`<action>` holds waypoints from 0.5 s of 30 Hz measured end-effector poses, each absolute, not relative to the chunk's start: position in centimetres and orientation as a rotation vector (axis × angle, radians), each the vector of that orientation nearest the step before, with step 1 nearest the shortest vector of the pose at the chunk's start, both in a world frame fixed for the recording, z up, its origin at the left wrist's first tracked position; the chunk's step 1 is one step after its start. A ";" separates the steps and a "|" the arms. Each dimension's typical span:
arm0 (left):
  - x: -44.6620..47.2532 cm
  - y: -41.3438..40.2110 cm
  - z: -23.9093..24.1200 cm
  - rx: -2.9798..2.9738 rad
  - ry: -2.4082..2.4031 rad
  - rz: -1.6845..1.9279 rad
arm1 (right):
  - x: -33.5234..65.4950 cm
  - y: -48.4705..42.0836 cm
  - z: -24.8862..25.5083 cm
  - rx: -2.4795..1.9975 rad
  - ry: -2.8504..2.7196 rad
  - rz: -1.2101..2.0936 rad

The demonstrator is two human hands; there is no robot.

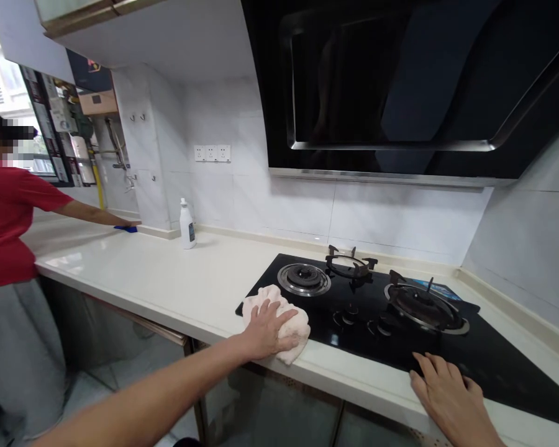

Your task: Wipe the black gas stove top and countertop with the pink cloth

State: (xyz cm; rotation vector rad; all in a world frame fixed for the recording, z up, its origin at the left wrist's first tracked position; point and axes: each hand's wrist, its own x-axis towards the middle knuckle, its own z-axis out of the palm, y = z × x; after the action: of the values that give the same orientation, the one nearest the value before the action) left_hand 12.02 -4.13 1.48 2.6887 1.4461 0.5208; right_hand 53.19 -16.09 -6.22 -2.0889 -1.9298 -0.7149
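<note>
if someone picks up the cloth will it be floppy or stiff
Probably floppy: the cloth bunches in folds under the left hand. It may slide easily, since part rests on the glossy stove. Being fabric, it's likely light, though dampness can't be told.

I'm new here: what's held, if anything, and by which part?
The left hand holds down a crumpled, pale pink cloth by its middle; the right hand holds nothing.

Countertop (214, 264) | on it: hob (361, 301) | bottle (187, 227) | pink cloth (271, 294) | blue cloth (129, 229)
</note>
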 end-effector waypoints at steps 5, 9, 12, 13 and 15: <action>11.9 -4.0 1.8 2.830 1.298 0.489 | 53.9 -15.6 -5.1 -2.098 -2.042 -0.661; 12.8 -4.6 0.5 2.789 1.378 0.836 | 54.7 -16.0 -6.0 -2.098 -1.815 -0.454; 13.1 -5.0 -0.1 2.712 1.493 1.010 | 54.6 -15.7 -6.3 -2.307 -1.602 -0.362; 13.1 -5.0 -0.2 2.709 1.509 1.008 | 54.4 -15.6 -6.3 -2.358 -1.586 -0.343; 13.1 -4.9 -0.1 2.744 1.481 0.967 | 53.9 -15.3 -6.1 -2.398 -1.642 -0.322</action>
State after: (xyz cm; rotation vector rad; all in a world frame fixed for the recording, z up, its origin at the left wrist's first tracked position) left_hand 13.07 -4.93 -0.08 2.7437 1.4811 0.9667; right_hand 53.94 -15.28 -6.15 -2.3983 -1.6421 -0.3220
